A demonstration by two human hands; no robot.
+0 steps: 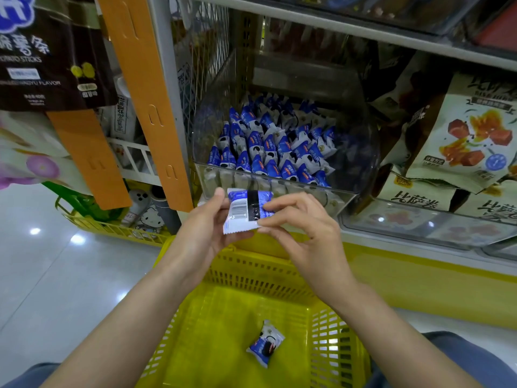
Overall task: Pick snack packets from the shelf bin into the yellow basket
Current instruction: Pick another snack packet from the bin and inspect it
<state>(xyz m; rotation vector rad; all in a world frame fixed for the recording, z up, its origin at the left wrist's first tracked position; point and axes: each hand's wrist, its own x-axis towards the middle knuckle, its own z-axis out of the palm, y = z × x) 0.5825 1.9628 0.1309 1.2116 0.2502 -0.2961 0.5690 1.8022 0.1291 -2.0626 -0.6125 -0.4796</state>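
- Both hands held one blue-and-white packet (246, 210) above the basket's (223, 275) far rim, just in front of the bin (279, 191).
- The left hand (201, 233) gripped its left edge, thumb on top.
- The right hand (305, 233) pinched its right edge.
- Another packet (265, 343) lay on the basket floor.
- More packets (274, 144) filled the bin on the shelf.

Clear bin (305, 189) open above low front wall, shelf board (349, 28) overhead; orange strips (151, 107) hang left. Yellow basket (251, 273) open-topped.
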